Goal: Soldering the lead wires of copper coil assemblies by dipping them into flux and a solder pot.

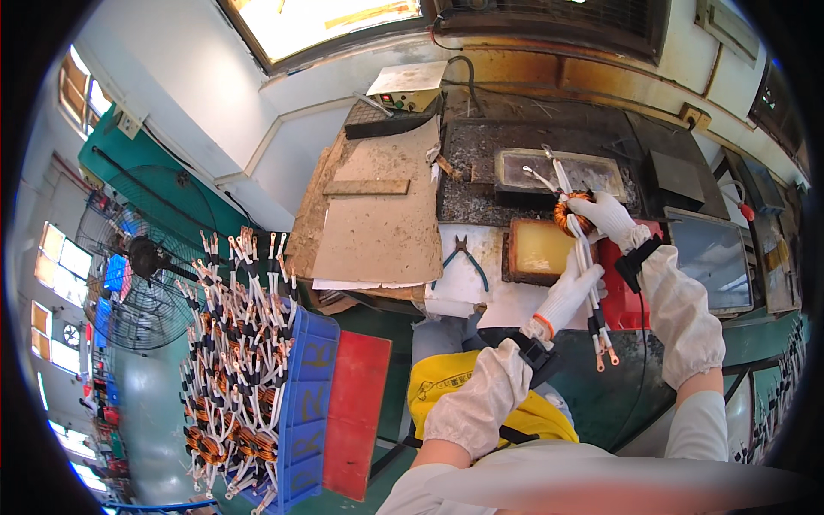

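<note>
My right hand [606,218], in a white glove, is closed round a copper-wound ring coil [564,216]. White sleeved leads run from the coil both ways, some toward the far side and others toward me, with copper lugs on their near ends. My left hand [570,293], also gloved, grips the near leads [592,319] just below the coil. Beyond the coil is a rectangular metal pot [506,172] with a dull grey surface; the far lead ends lie over it. A tray of yellowish material [536,247] sits left of the coil, close to both hands.
Pliers [462,253] lie on white paper left of the tray. Cardboard with a wooden strip [367,187] covers the bench's left side, below a control box [410,96]. A blue crate [307,378] full of similar coils stands at left, near a fan [146,257] and a red board [356,416].
</note>
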`<state>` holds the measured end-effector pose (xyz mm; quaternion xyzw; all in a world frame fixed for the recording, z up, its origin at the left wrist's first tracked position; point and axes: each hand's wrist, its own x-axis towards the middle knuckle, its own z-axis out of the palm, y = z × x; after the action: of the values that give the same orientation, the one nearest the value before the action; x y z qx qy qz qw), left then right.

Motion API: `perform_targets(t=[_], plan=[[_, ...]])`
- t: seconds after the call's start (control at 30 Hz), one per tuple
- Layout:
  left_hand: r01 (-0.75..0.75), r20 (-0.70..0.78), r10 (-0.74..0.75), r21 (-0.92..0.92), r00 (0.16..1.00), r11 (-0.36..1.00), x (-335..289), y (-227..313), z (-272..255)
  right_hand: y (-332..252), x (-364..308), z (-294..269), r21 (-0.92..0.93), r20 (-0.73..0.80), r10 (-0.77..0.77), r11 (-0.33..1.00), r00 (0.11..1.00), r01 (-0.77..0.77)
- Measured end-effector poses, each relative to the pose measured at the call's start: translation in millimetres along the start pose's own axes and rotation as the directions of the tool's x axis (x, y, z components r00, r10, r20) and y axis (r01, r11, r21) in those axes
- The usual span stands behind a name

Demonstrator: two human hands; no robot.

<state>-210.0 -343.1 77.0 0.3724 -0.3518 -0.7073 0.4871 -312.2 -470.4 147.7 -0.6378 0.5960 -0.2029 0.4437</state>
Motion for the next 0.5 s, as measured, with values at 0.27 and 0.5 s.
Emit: perform_targets(t=[0.27,0.5], plan=[[0.043,-0.017,-0.041,0.123,0.999,0.992,-11,7,11,-3,-18,-8,-0.034,-0.049,-0.025,0.999,0.998,0.024],[-0.03,-0.004,0.032,0.224,0.999,0.974,-10,-12,15,-3,-34,-15,0.087,0.016,-0.018,0.996,1.0,0.017]])
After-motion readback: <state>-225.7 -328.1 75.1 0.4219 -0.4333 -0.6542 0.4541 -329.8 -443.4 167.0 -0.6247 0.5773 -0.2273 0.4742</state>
